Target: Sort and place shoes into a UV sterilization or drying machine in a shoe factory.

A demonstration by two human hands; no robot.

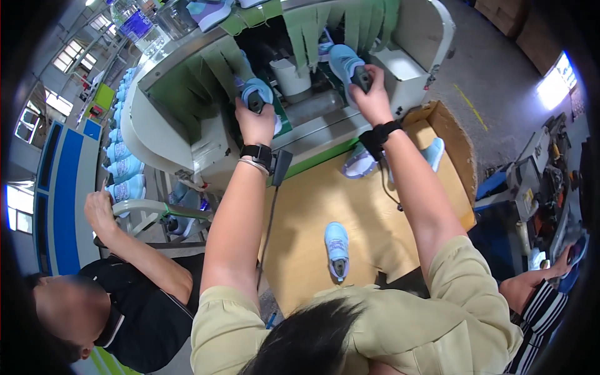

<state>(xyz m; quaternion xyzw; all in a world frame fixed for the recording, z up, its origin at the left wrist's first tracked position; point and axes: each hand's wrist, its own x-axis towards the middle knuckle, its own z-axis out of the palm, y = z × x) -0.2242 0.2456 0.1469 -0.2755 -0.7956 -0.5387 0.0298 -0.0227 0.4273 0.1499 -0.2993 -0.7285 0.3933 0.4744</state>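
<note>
My left hand is closed on a light blue sneaker at the left of the machine mouth, gripping it by the dark insert at its opening. Another light blue sneaker, toe pointing away and up, is in my right hand, whose fingers wrap the dark insert in its opening. Both shoes are beside the hanging green fabric strips of a pale machine. Between my hands sits a white cylindrical part. Below my arms, a single blue sneaker lies on the tan tabletop.
More sneakers lie near a cardboard side wall at right. A rack of blue sneakers runs along the left. A co-worker's hand is beside it. A cable hangs from my left wrist. A bottle stands on the machine.
</note>
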